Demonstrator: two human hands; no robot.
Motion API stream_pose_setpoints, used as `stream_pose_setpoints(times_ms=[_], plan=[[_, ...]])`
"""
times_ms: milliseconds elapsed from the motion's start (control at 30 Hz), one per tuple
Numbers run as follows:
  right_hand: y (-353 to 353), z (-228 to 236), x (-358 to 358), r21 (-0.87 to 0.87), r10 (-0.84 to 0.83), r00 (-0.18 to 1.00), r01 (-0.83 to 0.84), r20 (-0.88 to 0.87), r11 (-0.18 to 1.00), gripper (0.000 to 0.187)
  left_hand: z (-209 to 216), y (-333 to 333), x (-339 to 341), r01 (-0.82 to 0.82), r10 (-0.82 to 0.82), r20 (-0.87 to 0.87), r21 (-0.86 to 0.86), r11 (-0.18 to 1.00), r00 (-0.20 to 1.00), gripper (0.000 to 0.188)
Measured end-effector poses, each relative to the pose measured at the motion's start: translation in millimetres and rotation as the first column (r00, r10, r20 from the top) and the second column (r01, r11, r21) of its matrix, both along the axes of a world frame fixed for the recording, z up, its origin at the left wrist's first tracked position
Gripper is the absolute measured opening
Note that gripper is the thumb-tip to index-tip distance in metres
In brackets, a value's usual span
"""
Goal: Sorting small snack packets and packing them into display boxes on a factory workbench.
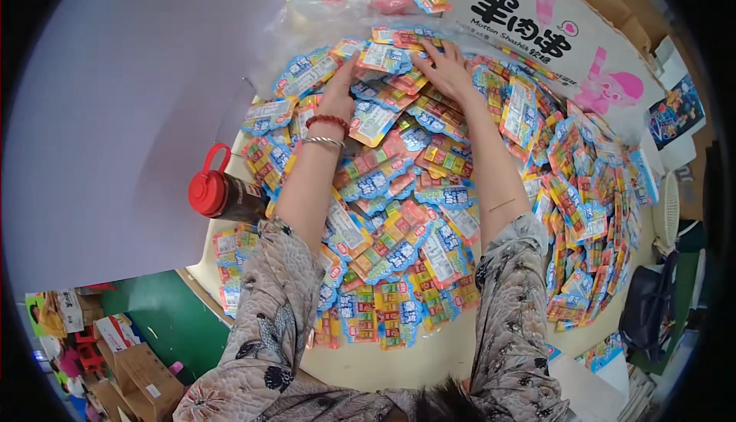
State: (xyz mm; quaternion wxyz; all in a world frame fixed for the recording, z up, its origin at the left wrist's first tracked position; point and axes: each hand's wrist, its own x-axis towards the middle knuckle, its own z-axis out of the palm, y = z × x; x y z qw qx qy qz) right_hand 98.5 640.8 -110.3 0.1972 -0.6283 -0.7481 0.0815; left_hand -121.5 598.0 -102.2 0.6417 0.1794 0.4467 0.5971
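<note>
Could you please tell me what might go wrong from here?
The red-lidded bottle is close beside the left forearm, so a sideways sweep could knock it over. The snack packets overlap in a loose heap, so pushing with the right hand might set some sliding, perhaps off the table. The red beaded bracelet could also snag on a packet's corner.

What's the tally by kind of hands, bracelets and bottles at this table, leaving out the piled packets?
Hands: 2, the left hand and the right hand
Bracelets: 2, one red beaded bracelet and one silver bracelet
Bottles: 1, the red-lidded bottle
Total: 5
</note>
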Motion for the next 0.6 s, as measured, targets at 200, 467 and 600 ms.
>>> stream_pose_setpoints(times_ms=[200,467,600], plan=[[-37,-2,11,0.066,0.055,0.997,-0.058,0.046,0.996,0.066,23,-27,17,0.253,-0.249,-0.104,0.026,0.967,0.963,0.037],[-168,8,20,0.127,0.101,0.955,-0.067,-0.278,0.990,0.062,35,-113,24,0.391,-0.362,-0.207,0.120,0.913,0.909,0.031],[-273,22,11,-0.010,-0.090,0.809,0.103,-0.582,0.995,0.051,49,-206,27,0.430,-0.392,-0.339,0.044,0.902,0.855,0.038]])
